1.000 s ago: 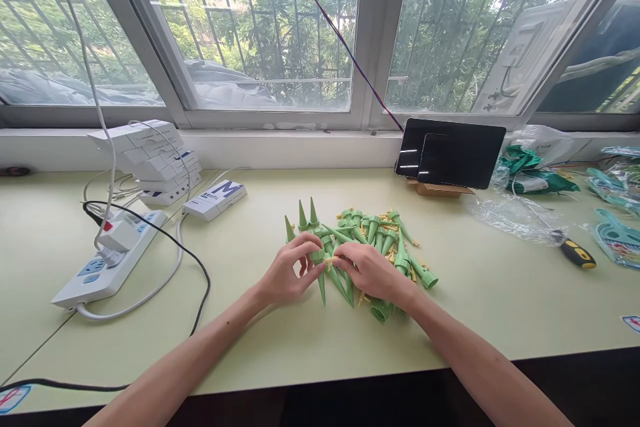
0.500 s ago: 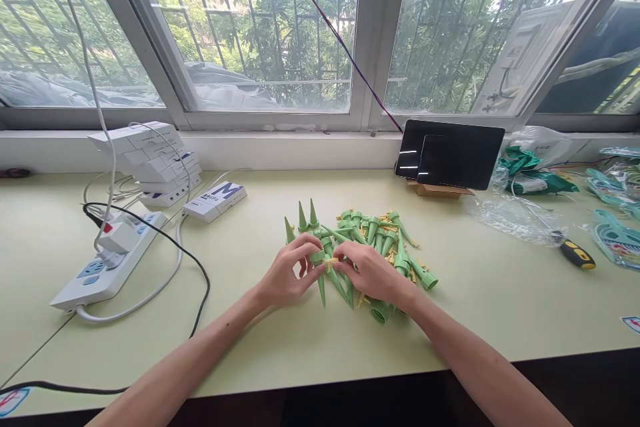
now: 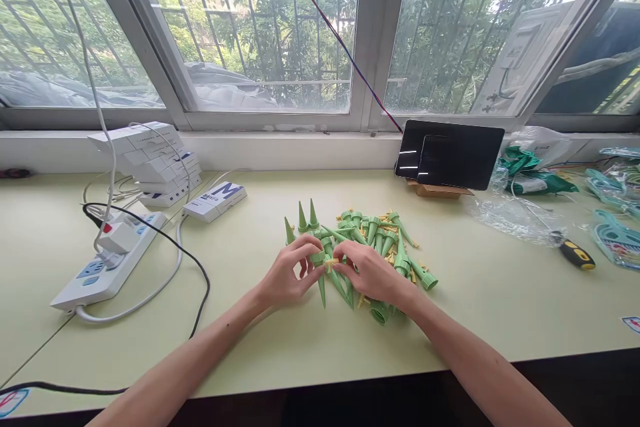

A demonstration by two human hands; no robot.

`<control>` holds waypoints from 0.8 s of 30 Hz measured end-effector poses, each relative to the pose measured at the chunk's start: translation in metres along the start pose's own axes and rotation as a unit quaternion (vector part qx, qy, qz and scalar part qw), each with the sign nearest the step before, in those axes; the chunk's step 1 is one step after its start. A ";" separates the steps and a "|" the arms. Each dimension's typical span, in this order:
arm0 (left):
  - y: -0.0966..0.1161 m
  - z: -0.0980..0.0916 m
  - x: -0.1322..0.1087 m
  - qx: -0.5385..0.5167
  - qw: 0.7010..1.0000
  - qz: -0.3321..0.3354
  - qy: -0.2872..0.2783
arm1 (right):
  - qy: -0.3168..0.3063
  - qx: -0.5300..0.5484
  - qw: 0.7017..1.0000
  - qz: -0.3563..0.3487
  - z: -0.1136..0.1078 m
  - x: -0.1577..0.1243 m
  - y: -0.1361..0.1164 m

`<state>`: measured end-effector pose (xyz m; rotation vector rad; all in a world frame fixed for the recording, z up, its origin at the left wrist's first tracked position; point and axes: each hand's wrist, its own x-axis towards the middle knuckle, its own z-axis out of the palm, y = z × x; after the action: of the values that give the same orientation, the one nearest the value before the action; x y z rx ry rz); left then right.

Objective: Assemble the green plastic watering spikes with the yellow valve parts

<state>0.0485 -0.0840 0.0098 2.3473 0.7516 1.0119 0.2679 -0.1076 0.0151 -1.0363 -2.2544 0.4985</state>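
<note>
A heap of green plastic cone spikes (image 3: pixel 380 240) with small yellow parts lies on the pale green table (image 3: pixel 260 340). My left hand (image 3: pixel 287 275) pinches one green spike (image 3: pixel 320 273) by its wide top, its tip pointing toward me. My right hand (image 3: pixel 370 270) rests on the front of the heap, fingers closed on a small yellow piece (image 3: pixel 330 263) at that spike's top. Both hands meet there. Three spikes (image 3: pixel 303 219) stand upright at the heap's left rear.
A white power strip (image 3: pixel 107 260) with plugs and black and white cables lies at left, beside stacked white boxes (image 3: pixel 150 160). A dark tablet (image 3: pixel 453 153) leans at the window sill. A screwdriver (image 3: pixel 575 253), plastic wrap and green packets lie at right.
</note>
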 end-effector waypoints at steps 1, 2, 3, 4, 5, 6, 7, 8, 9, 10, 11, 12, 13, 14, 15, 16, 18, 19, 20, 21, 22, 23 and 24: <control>0.000 0.000 0.000 0.000 1.000 -0.001 0.000 | 0.000 -0.001 1.000 0.000 0.000 0.000 0.000; 0.000 0.000 0.000 -0.001 1.000 -0.001 0.000 | -0.002 -0.001 1.000 0.001 0.000 0.001 0.000; 0.000 0.000 0.000 -0.001 1.000 -0.002 -0.001 | -0.004 -0.002 1.000 0.003 0.000 0.001 0.000; 0.000 0.000 0.000 -0.001 1.000 -0.003 -0.002 | -0.007 -0.003 1.000 0.005 0.000 0.001 0.000; 0.001 0.000 0.000 -0.001 1.000 -0.004 -0.002 | -0.009 -0.004 1.000 0.007 0.000 0.001 -0.001; 0.001 0.000 0.000 0.000 1.000 -0.004 -0.002 | -0.009 -0.004 1.000 0.009 0.000 0.001 -0.001; 0.001 0.000 0.000 0.001 1.000 -0.004 -0.001 | -0.007 -0.004 1.000 0.009 0.000 0.001 -0.001; 0.001 0.000 0.000 0.001 1.000 -0.004 0.000 | -0.003 -0.002 1.000 0.008 0.000 0.001 -0.002; 0.002 0.000 0.000 0.001 1.000 -0.003 0.000 | 0.002 0.001 1.000 0.007 -0.001 0.000 -0.002; 0.002 0.000 0.000 0.001 1.000 -0.003 0.001 | 0.006 0.003 1.000 0.005 -0.001 0.000 -0.002; 0.002 0.000 0.000 0.000 1.000 -0.002 0.001 | 0.007 0.004 1.000 0.005 -0.001 0.000 -0.002; 0.002 0.000 -0.001 -0.001 1.000 -0.002 0.001 | 0.007 0.004 1.000 0.005 -0.001 -0.001 -0.002; 0.002 0.000 -0.001 -0.001 1.000 -0.002 0.001 | 0.006 0.002 1.000 0.006 -0.001 -0.001 -0.001; 0.001 0.000 -0.001 -0.002 1.000 -0.001 0.001 | 0.005 0.000 1.000 0.007 0.000 -0.001 -0.001; 0.001 0.000 -0.001 -0.002 1.000 -0.002 0.001 | 0.003 -0.002 1.000 0.006 0.000 -0.001 0.000; 0.001 0.000 -0.001 -0.002 1.000 -0.002 0.001 | 0.002 -0.003 1.000 0.005 0.000 -0.001 0.000; 0.001 0.000 -0.001 -0.001 1.000 -0.005 -0.001 | 0.001 -0.004 1.000 0.002 0.001 0.000 0.001; 0.001 0.000 -0.002 -0.001 1.000 -0.006 -0.002 | -0.001 -0.005 1.000 0.002 0.001 0.001 0.001; 0.001 0.000 -0.002 -0.001 1.000 -0.006 -0.002 | -0.004 -0.007 1.000 0.003 0.001 0.001 0.001; 0.001 0.000 -0.002 0.000 1.000 -0.007 -0.003 | -0.007 -0.008 1.000 0.006 0.001 0.002 0.001; 0.001 0.001 -0.002 0.000 1.000 -0.008 -0.003 | -0.010 -0.009 1.000 0.009 0.001 0.002 0.000; 0.001 0.001 -0.002 0.001 1.000 -0.009 -0.003 | -0.012 -0.009 1.000 0.012 0.001 0.002 0.000; 0.001 0.001 -0.002 0.001 1.000 -0.010 -0.002 | -0.012 -0.008 1.000 0.013 0.000 0.002 0.000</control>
<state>0.0484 -0.0858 0.0087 2.3388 0.7737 0.9980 0.2662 -0.1060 0.0158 -1.0741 -2.2730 0.5068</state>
